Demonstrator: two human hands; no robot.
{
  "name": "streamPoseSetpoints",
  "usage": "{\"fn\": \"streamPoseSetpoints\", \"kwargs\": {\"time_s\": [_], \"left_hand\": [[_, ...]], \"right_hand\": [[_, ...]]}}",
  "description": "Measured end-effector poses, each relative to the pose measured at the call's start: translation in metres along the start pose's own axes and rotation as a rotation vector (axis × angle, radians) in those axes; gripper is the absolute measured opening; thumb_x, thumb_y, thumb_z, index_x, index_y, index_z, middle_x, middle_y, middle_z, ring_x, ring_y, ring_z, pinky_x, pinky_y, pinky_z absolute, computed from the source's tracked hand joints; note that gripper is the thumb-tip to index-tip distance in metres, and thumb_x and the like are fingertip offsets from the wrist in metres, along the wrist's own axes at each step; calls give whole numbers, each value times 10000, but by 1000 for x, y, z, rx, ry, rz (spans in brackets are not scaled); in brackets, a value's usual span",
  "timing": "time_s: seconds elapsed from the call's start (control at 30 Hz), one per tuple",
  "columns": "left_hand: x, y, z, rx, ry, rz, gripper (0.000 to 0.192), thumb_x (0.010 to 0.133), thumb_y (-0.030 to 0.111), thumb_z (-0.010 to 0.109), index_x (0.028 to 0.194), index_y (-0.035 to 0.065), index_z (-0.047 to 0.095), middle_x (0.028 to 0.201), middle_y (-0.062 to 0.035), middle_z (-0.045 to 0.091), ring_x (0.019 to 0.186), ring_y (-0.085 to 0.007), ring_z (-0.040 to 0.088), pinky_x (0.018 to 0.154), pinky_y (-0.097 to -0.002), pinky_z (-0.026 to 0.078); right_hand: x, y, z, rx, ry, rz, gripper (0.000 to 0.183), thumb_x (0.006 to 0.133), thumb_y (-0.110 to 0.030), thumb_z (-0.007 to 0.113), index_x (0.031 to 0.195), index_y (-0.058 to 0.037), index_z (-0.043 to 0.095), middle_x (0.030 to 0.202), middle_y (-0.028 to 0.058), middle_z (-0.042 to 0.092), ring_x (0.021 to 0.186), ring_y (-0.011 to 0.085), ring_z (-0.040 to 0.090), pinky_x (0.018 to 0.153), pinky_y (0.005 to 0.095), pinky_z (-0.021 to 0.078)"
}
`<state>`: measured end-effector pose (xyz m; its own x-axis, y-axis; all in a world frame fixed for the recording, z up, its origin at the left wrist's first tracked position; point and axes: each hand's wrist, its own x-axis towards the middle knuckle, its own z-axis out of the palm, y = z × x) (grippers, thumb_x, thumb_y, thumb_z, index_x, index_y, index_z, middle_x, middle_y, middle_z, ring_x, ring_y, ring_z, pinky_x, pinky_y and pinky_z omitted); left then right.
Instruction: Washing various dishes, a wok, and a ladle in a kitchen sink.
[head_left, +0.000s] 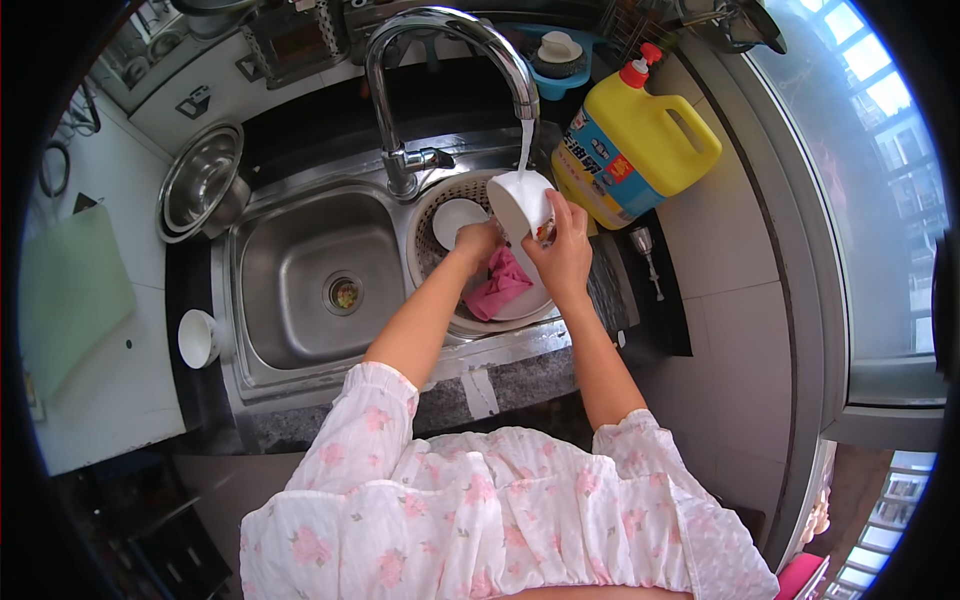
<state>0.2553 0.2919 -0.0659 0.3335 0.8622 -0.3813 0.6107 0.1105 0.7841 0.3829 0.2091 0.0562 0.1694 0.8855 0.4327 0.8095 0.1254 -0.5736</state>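
Observation:
Water runs from the chrome faucet (450, 22) onto a tilted white bowl (517, 201) with a coloured pattern on its outside. My right hand (564, 251) grips this bowl by its right side, thumb and fingers spread around it. Close against the bowl's lower left edge is my left hand (480, 244), its fingers curled and their tips hidden. Below both hands lies a crumpled pink cloth (501, 285), resting on a pale dish in the perforated basket (417, 259). Another white bowl (456, 219) sits at the basket's left side.
Left of the basket is a steel sink basin (315, 232) with food scraps in its drain (346, 292). A white cup (198, 339) and steel bowls (201, 180) stand farther left. A big yellow detergent jug (630, 142) stands close to my right hand.

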Motion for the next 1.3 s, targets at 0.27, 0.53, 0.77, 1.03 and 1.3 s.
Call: {"fn": "streamPoseSetpoints", "kwargs": {"time_s": [0.27, 0.53, 0.77, 1.03, 1.3], "left_hand": [[-53, 19, -41, -1319, -193, -218, 473, 862, 419, 490, 1197, 93, 415, 1152, -110, 463, 1088, -252, 442, 847, -422, 428], [-72, 18, -42, -829, 156, 236, 649, 718, 73, 536, 1320, 111, 297, 1132, -145, 475, 1062, -250, 482, 824, -324, 447], [-57, 21, -58, -233, 362, 519, 632, 662, 25, 487, 1277, 134, 395, 1102, -188, 495, 1018, -307, 506, 886, -328, 390], [-63, 23, -49, -213, 418, 276, 617, 659, -1, 452, 1268, 62, 378, 1144, -202, 500, 1076, -332, 482, 915, -341, 372], [-66, 31, -57, -179, 469, 335, 576, 692, 23, 475, 1255, 119, 401, 1178, -176, 477, 1066, -336, 479, 909, -360, 380]], "right_hand": [[-16, 45, 56, 813, -160, 673, 505, 752, -156, 521, 1225, -41, 383, 1055, 145, 512, 894, 248, 561, 673, 333, 520], [-14, 29, 74, 1117, -339, 764, 492, 749, -72, 550, 1215, -52, 394, 1070, 114, 502, 849, 227, 573, 602, 306, 540], [16, 49, 85, 608, -411, 471, 319, 712, -74, 648, 1018, -23, 572, 849, 90, 639, 759, 206, 616, 650, 325, 489], [10, 42, 101, 187, -157, 43, 214, 784, -149, 597, 984, -72, 581, 812, 130, 627, 694, 281, 606, 620, 345, 474], [0, 28, 97, 1003, -406, 921, 278, 777, -131, 611, 1033, -39, 554, 874, 86, 617, 694, 205, 600, 609, 289, 482]]}}
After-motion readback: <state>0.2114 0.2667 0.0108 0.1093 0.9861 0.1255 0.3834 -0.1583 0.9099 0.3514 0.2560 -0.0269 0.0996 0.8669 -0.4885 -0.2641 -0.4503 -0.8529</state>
